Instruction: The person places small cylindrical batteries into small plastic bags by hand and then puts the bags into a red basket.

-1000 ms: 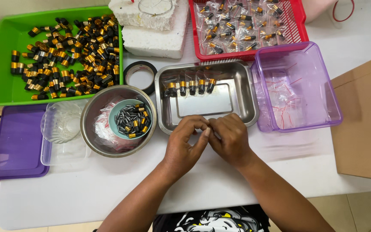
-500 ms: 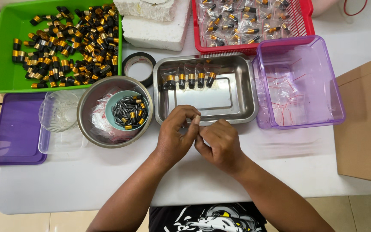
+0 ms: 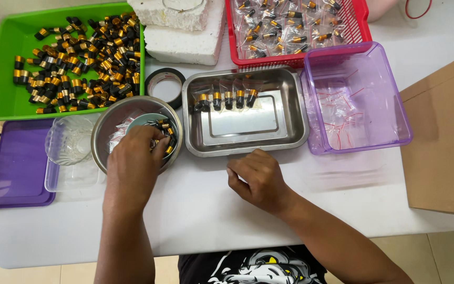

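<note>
Small black-and-gold parts (image 3: 165,138): a heap of them sits in the little teal dish (image 3: 144,121) inside the round steel bowl (image 3: 106,131), toward the left of the surface's far half.
Purple lid (image 3: 19,163): lies flat at the left edge of the surface.
Clear tub (image 3: 69,144): just right of the lid, touching the steel bowl's left side.
Green tray (image 3: 6,68): far-left corner, strewn with many more black-and-gold parts.
My left hand (image 3: 132,163): reaches into the steel bowl, fingers bent down over the teal dish and the parts in it; whether my grip is pinching one I cannot tell, as my fingertips are hidden.
Tape roll (image 3: 165,84): black ring between the green tray and the steel tray.
White foam blocks (image 3: 185,37): at the far edge, behind the tape roll.
Rectangular steel tray (image 3: 290,126): middle of the surface, with a row of bagged parts (image 3: 226,99) along its far wall.
My right hand (image 3: 256,179): rests on the white surface (image 3: 211,210) just in front of the steel tray, fingers curled together, grip closed; nothing shows in it.
Red basket (image 3: 361,21): far edge, full of bagged parts.
Purple tub (image 3: 395,105): right of the steel tray, holding empty clear bags.
Cardboard box (image 3: 442,137): at the right edge.
</note>
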